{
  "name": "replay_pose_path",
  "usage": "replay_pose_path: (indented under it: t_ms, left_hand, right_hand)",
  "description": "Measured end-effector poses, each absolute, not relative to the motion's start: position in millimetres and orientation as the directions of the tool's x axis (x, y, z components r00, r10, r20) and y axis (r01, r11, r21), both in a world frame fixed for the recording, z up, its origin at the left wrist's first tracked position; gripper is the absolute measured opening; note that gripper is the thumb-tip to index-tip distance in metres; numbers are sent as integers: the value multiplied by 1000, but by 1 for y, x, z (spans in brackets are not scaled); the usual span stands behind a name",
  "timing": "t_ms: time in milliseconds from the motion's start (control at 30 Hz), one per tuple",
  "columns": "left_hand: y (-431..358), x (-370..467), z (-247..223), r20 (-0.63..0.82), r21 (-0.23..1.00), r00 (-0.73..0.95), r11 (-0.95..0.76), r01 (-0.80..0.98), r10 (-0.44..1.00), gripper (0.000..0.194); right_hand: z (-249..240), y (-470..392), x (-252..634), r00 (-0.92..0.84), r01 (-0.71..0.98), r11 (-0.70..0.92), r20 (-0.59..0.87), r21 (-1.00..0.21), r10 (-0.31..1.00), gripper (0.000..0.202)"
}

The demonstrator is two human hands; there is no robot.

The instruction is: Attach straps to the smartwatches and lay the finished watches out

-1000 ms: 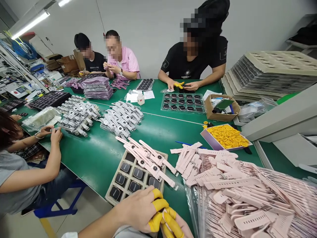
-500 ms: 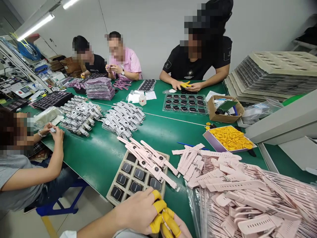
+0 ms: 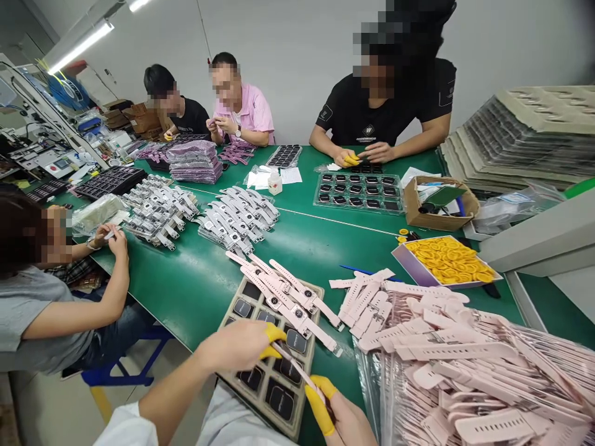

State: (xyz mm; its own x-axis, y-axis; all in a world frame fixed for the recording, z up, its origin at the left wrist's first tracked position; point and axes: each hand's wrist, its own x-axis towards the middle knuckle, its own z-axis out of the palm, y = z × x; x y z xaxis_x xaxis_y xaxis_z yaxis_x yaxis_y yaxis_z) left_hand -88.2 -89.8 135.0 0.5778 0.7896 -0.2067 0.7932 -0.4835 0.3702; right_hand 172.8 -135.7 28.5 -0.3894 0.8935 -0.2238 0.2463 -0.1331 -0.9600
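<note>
My left hand (image 3: 237, 347) wears yellow finger cots and pinches one end of a pink watch strap (image 3: 299, 368). At the strap's other end, my right hand (image 3: 341, 412), also in yellow finger cots, is closed on it; whatever part lies inside those fingers is mostly hidden. The strap stretches between both hands above a beige tray (image 3: 290, 427) of square black watch faces (image 3: 280, 402). Several pink watches (image 3: 283, 291) with straps fitted lie across the tray's far edge. To the right, loose pink straps (image 3: 367, 310) spill beside a big heap of pink straps (image 3: 465, 371) on plastic bags.
A box of yellow finger cots (image 3: 446, 260) and a cardboard box (image 3: 439, 204) stand at the right. Piles of white watches (image 3: 239, 217) sit mid-table. Co-workers sit at the far side and left; stacked trays (image 3: 520, 142) rise at the back right.
My hands have moved apart, from close together to holding the strap stretched between them. My left hand has shifted left and up over the tray. The view has turned slightly left.
</note>
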Motion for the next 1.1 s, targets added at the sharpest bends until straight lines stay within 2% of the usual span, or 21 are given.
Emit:
replay_pose_path:
  t_ms: [100, 167, 233, 333, 433, 600, 733, 800, 833, 867, 933, 1000, 1033, 1100]
  left_hand:
    - [-78, -110, 140, -241, 239, 594, -546, 803, 768, 19]
    - [-66, -128, 141, -251, 252, 608, -555, 793, 753, 25]
    - [-51, -150, 138, -276, 325, 566, -479, 816, 777, 30]
    - [-23, -184, 129, -410, 398, 434, -271, 877, 802, 30]
    - [3, -205, 114, -480, 388, 374, -190, 902, 793, 29]
    - [29, -206, 90, -467, 297, 252, -119, 948, 848, 19]
    - [32, -207, 86, -391, 215, 178, -98, 972, 903, 15]
    - [24, -205, 85, -290, 182, 146, -96, 979, 946, 16]
    - [18, -201, 82, -214, 172, 127, -91, 981, 968, 15]
    - [10, -194, 78, -65, 179, 99, -86, 980, 993, 14]
    - [-11, -171, 67, 187, 288, 92, -144, 947, 978, 15]
    - [-38, -139, 56, 239, 392, 221, -302, 869, 946, 17]
    - [-52, -122, 52, 229, 395, 309, -378, 837, 923, 18]
    - [-77, -90, 48, 163, 303, 465, -493, 816, 870, 25]
  right_hand:
    - [32, -135, 172, -354, 330, -62, -184, -942, 917, 36]
    - [36, -138, 169, -349, 367, -46, -184, -929, 919, 38]
    - [38, -141, 167, -351, 403, -39, -194, -914, 916, 41]
    - [37, -144, 171, -337, 441, -28, -194, -897, 921, 43]
    - [33, -147, 177, -316, 472, -2, -171, -882, 933, 44]
    - [37, -147, 182, -370, 436, 124, -52, -891, 928, 36]
    - [57, -146, 184, -375, 402, 270, 111, -875, 920, 25]
    - [71, -146, 188, -339, 398, 328, 195, -857, 920, 21]
    - [78, -147, 191, -308, 401, 341, 225, -850, 924, 21]
    - [85, -147, 195, -268, 407, 343, 248, -847, 931, 22]
    - [94, -145, 203, -161, 424, 325, 283, -846, 946, 25]
    - [98, -142, 215, -34, 456, 304, 325, -837, 945, 26]
    - [99, -139, 222, 27, 482, 299, 355, -823, 934, 26]
    - [100, -129, 238, 137, 562, 267, 407, -783, 903, 26]
